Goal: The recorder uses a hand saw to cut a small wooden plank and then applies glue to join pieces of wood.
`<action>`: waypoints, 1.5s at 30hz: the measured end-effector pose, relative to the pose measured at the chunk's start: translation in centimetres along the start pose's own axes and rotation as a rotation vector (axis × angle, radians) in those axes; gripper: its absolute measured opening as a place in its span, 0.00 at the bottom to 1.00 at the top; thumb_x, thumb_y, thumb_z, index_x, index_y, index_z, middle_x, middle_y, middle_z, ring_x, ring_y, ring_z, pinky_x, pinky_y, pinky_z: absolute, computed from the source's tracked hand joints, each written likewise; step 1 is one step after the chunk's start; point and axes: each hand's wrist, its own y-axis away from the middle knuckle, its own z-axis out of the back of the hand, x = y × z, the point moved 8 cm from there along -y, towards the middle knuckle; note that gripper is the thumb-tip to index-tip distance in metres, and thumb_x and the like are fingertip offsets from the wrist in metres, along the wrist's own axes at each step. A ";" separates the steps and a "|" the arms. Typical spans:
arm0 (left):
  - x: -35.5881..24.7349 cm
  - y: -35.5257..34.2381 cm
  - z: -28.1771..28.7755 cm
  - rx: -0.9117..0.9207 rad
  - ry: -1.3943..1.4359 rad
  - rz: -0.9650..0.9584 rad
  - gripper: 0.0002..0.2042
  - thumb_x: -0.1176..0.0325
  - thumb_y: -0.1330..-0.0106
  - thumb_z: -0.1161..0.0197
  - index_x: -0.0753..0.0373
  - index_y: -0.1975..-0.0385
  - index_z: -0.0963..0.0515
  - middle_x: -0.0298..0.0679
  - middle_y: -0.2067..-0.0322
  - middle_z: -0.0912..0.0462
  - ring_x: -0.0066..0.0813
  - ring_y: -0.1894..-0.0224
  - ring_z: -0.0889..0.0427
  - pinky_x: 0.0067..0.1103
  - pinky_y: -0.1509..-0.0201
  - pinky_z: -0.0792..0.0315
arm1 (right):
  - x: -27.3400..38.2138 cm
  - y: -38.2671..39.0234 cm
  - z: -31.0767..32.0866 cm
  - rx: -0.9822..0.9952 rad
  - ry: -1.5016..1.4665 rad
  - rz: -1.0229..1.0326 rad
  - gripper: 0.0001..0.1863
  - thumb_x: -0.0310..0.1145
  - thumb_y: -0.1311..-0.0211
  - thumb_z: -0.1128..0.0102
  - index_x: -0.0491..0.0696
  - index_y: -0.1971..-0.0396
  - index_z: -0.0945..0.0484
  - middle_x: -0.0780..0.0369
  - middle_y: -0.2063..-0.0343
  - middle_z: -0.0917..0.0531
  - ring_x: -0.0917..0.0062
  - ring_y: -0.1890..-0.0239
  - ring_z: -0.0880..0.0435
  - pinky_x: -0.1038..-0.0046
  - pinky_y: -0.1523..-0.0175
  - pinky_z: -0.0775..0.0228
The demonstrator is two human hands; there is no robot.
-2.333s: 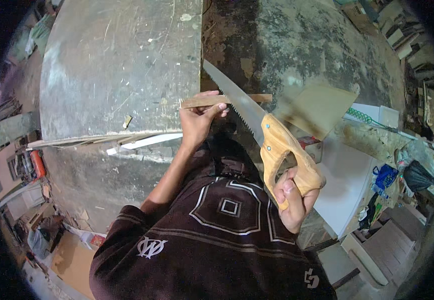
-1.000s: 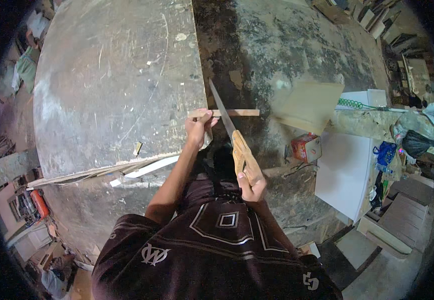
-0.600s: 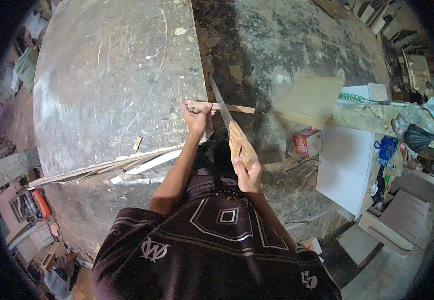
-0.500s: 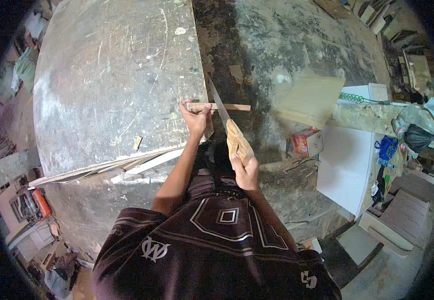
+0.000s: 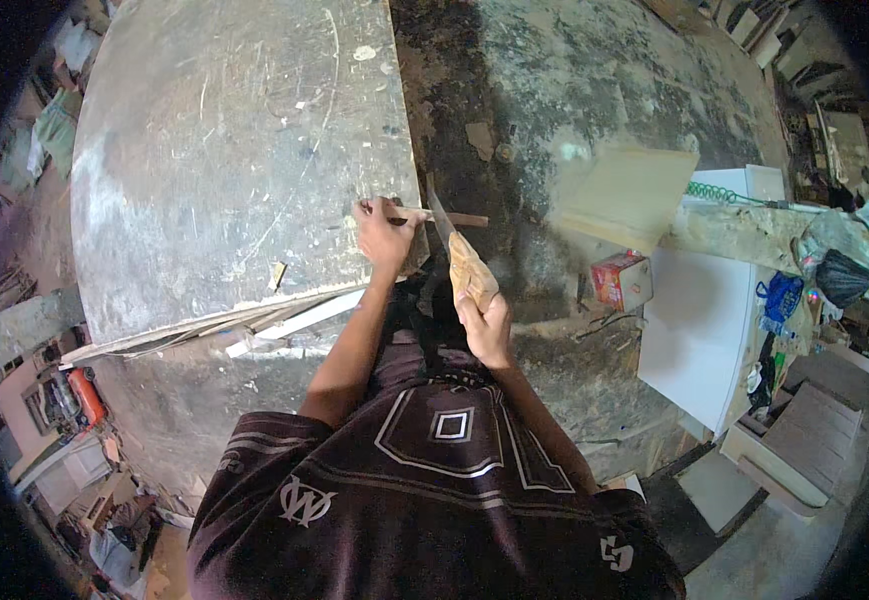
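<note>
My right hand [image 5: 487, 325] is closed around the wooden handle of a handsaw [image 5: 470, 270]. The saw's narrow blade points away from me and meets a thin wooden strip [image 5: 469, 220] just past the edge of a worn workbench [image 5: 224, 150]. My left hand [image 5: 384, 235] grips the strip's left part at the bench's right edge, with fingers bent over it. The strip's right end sticks out beyond the bench, over the dark floor. My left fingers partly hide the strip's other end.
A small wood offcut [image 5: 277, 275] lies on the bench, and long strips [image 5: 299, 323] run along its near edge. To the right are a pale panel [image 5: 629, 195], a red and white box [image 5: 621, 280] and a white board [image 5: 696, 335]. An orange tool [image 5: 85, 396] sits at far left.
My left hand has shifted its grip, and the strip has turned so that its right part looks darker and reddish. The saw has moved slightly, with less blade showing beyond the strip.
</note>
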 end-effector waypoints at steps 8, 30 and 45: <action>-0.4 -0.1 -1.9 0.170 -0.226 -0.450 0.18 0.53 0.41 0.34 0.57 0.56 0.23 0.42 0.54 0.27 0.46 0.49 0.31 0.42 0.45 0.39 | 0.9 0.0 -0.6 0.013 0.019 0.053 0.16 0.38 0.36 0.38 0.38 0.63 0.20 0.58 0.79 0.19 0.71 0.76 0.18 0.68 0.67 0.27; 0.3 -1.5 -4.0 0.361 0.091 -0.783 0.10 0.64 0.37 0.36 0.65 0.66 0.22 0.43 0.58 0.26 0.46 0.56 0.28 0.35 0.52 0.30 | 4.5 -2.7 -1.7 0.079 -0.089 -0.294 0.19 0.44 0.35 0.36 0.43 0.77 0.22 0.69 0.84 0.23 0.86 0.85 0.28 0.79 0.81 0.37; -0.5 -1.1 -3.5 0.306 0.159 -0.796 0.06 0.69 0.41 0.35 0.62 0.66 0.19 0.42 0.62 0.24 0.45 0.59 0.27 0.34 0.55 0.29 | 5.5 -2.4 -2.6 0.018 0.042 -0.144 0.18 0.43 0.33 0.39 0.39 0.70 0.22 0.63 0.85 0.24 0.79 0.81 0.27 0.70 0.73 0.35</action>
